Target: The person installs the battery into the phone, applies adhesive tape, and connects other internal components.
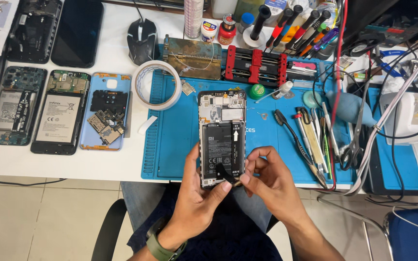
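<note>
- Nearest the camera: the person's lap in dark trousers, with a green wristwatch on the left forearm.
- Far left of the white bench: three opened phones lie side by side, namely a dark-framed unit, a second with a pale battery, and a blue back shell carrying loose boards. All are well apart from the hands.
- A roll of white tape rests at the left edge of the blue work mat.
- Left hand: fingers curled closed around the lower left edge of the opened phone, supporting it from beneath, thumb along its side. The phone is held tilted above the mat's front edge, back cover off, black battery exposed.
- Right hand: thumb and forefinger pinched on a small black tab or flex strip at the battery's lower end; remaining fingers loosely bent. Whether the strip is attached cannot be determined.
- Right of the phone: tweezers and screwdrivers lie on the mat; cables trail further right.
- Hazards, as a judgement: pulling the strip at a steep angle could tear it or its connector. Bending the battery risks puncture. The phone overhangs the bench edge, so a loosened left grip could drop it. Nearby metal tools could short exposed contacts.
</note>
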